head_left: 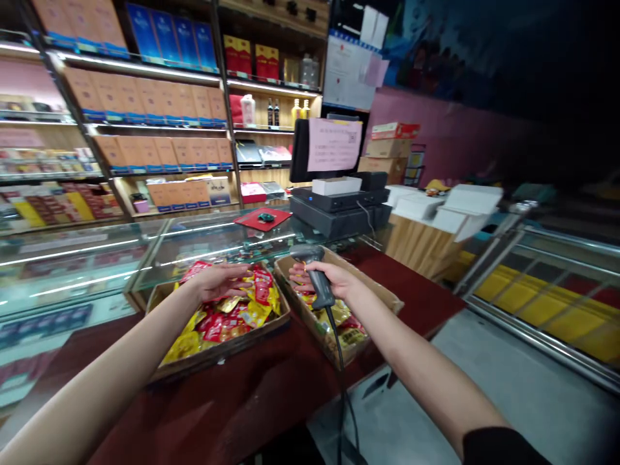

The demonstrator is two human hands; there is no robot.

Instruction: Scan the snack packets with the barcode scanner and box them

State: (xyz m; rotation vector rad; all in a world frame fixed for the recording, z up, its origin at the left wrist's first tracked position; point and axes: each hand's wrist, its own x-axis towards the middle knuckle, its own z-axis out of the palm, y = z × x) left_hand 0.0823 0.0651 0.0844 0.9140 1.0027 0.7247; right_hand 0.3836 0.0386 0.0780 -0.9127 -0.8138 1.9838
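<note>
A grey barcode scanner [320,287] is in my right hand [336,278], its head pointing away to the left and its black cord [338,342] hanging down past the counter's edge. Stretched out over the left cardboard box [220,352] is my left hand [220,282], its fingers extended above the red and yellow snack packets [225,323]. Whether the fingertips touch a packet, I cannot tell. Under the scanner stands the right cardboard box [382,294], with more packets [346,326] inside, partly hidden by my right hand and arm.
Both boxes stand on a dark red counter [242,413]. Behind them are a glass display case [203,239], a red sheet [264,219] and a monitor [300,152] over a black cash drawer [320,216]. Boxed goods fill the shelves [159,126]. A metal railing [542,290] runs at right.
</note>
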